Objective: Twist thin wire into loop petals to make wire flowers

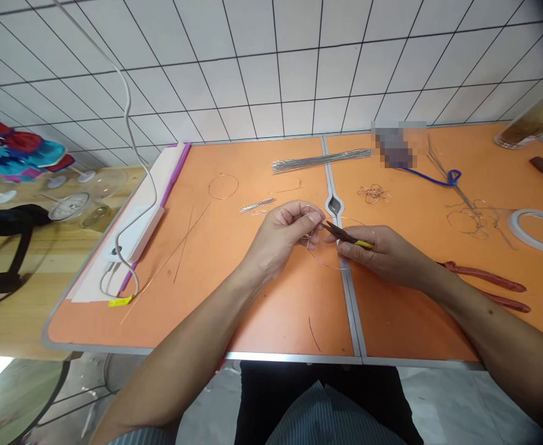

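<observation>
Delicately handling a thin wire loop [320,262] at the frame's centre
Pinched by closed fingertips of the left hand [280,235], beside pliers [341,233] wrapped in curled fingers of the right hand [385,256]; best steadied near the tips, avoiding kinks

Head view: mounted on the wearer's head, facing forward and down. Nearest are the forearms, entering at 5 and 7 o'clock.
</observation>
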Motion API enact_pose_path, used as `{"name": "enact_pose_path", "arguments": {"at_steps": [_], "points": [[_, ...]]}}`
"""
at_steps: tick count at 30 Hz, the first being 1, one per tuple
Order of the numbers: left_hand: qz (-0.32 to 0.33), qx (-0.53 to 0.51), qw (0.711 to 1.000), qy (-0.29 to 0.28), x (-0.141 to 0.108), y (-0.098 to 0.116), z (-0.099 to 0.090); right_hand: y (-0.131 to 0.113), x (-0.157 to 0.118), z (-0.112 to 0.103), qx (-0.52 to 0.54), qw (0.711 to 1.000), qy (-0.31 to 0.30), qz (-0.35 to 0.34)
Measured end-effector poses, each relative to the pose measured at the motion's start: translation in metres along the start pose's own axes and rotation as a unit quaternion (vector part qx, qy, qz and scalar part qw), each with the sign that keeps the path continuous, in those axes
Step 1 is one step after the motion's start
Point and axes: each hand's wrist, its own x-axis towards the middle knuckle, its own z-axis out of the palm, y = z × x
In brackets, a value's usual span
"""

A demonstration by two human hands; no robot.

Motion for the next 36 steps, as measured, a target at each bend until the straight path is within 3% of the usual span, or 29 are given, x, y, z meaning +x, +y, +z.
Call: {"name": "enact_pose_path", "arguments": {"at_steps": [5,10,18,36], "points": [[-0.003,-0.027,0.999,0.022,0.000,0.001,-0.002,0.003,0.000,-0.008,-0.059,0.997,0.024,0.049],[-0.016,-0.042,0.998,0.045,0.000,0.003,-0.002,0.005,0.000,-0.018,-0.017,0.996,0.066,0.049],[-0.033,-0.057,0.997,0.047,0.003,0.002,-0.002,0.006,-0.001,-0.013,-0.056,0.998,0.034,0.026],[-0.076,-0.081,0.992,0.051,0.002,-0.002,0.002,-0.002,-0.001,-0.004,-0.019,1.000,0.003,0.015]]}}
